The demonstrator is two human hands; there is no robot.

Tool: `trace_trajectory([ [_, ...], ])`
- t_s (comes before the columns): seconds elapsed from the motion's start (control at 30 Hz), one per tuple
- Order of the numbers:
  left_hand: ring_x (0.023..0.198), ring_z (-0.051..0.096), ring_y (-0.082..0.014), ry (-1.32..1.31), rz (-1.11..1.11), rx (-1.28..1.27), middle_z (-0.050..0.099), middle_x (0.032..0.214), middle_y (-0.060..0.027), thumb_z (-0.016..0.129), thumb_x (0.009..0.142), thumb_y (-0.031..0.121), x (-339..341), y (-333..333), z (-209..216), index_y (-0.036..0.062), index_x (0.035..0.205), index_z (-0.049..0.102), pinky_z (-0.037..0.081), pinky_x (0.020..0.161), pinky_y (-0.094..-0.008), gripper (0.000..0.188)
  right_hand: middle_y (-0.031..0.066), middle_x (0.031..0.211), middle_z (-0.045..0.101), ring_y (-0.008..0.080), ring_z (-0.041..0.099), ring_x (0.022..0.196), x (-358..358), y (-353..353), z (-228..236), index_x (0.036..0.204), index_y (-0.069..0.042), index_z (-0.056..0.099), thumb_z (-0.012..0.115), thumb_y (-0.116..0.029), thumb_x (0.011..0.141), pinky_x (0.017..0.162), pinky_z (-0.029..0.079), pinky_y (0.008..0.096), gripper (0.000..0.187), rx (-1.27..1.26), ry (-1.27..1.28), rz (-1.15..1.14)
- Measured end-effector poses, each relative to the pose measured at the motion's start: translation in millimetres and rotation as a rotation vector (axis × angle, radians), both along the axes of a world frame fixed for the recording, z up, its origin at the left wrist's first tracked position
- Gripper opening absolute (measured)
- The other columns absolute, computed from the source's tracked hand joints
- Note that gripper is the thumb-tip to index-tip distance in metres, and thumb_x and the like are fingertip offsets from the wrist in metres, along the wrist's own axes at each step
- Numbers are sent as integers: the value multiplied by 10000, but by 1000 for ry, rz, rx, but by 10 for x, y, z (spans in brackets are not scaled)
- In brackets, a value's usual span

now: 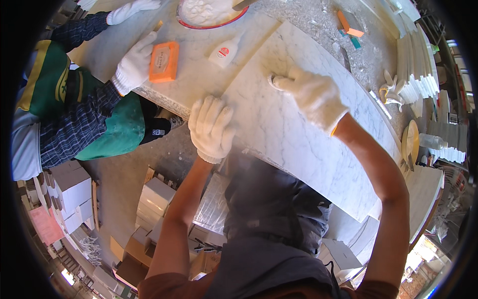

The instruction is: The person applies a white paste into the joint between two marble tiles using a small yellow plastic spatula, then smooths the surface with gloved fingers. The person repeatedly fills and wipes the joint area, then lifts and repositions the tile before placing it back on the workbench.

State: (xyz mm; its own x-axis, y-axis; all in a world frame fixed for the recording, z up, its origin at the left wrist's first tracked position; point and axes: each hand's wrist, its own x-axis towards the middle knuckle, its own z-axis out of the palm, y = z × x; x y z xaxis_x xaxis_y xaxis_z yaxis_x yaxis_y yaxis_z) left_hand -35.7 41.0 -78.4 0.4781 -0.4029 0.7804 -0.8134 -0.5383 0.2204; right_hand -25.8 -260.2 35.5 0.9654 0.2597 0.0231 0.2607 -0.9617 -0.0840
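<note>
A white marble slab (313, 154) with grey veins lies in front of me, overlapping another pale marble surface (194, 60). My left hand (211, 127), in a white knit glove, rests at the slab's left edge, its fingers side by side and slightly bent. Over the slab's upper part, my gloved right hand (316, 97) has its fingers folded down against the stone; whatever may be under them is hidden. A white squeeze bottle (224, 52) stands beyond my left hand. Beside it is an orange block (164, 61), touched by a co-worker's white-gloved hand (134, 65).
At the far edge sits a red-rimmed basin (209, 22) of white paste. Another orange block (350, 24) and a blade-like tool (345, 59) lie on the dusty surface beyond the slab. Stacked pale slabs (418, 74) stand at right. White boxes (154, 202) are on the floor at left.
</note>
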Motion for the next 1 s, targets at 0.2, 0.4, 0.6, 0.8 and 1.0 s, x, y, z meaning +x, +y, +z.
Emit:
trace_trajectory([
  [0.2, 1277, 628, -436, 13, 33, 11, 660, 1384, -180, 535, 990, 179, -14, -16, -1, 59, 1371, 633, 432, 1151, -605, 411, 125, 1139, 762, 336, 745, 1013, 48, -37, -120, 1402, -257, 687, 506, -452, 1086, 889, 580, 453, 413, 155, 291, -197],
  [0.4, 1253, 634, -456, -7, 32, -3, 660, 1376, -188, 527, 990, 186, -27, -43, 26, 59, 1345, 641, 442, 1127, -623, 394, 91, 1207, 728, 317, 744, 937, -17, 60, 39, 1355, -273, 705, 498, -229, 1105, 728, 595, 443, 327, -171, 75, -100],
  [0.6, 1120, 657, -454, 43, -11, -20, 664, 1271, -186, 601, 885, 169, 23, -62, 88, 33, 1229, 666, 504, 1009, -593, 376, 62, 972, 666, 296, 700, 757, -541, 334, 163, 1301, -281, 745, 665, -70, 933, 628, 553, 408, 432, 398, 50, 291],
  [0.8, 1251, 624, -462, 94, -11, 27, 637, 1381, -202, 507, 985, 190, 13, -83, 30, 41, 1332, 622, 454, 1089, -629, 395, 51, 916, 661, 276, 692, 739, -625, 33, -63, 1244, -226, 785, 749, -73, 905, 611, 543, 397, 374, 355, 28, 176],
  [1.0, 1252, 619, -475, 33, -18, 7, 632, 1388, -215, 489, 986, 177, 21, -93, -66, 37, 1358, 609, 457, 1063, -636, 415, 51, 935, 701, 240, 678, 723, -282, -607, -293, 1233, -154, 788, 718, -32, 920, 608, 547, 371, 343, 428, -213, 130],
])
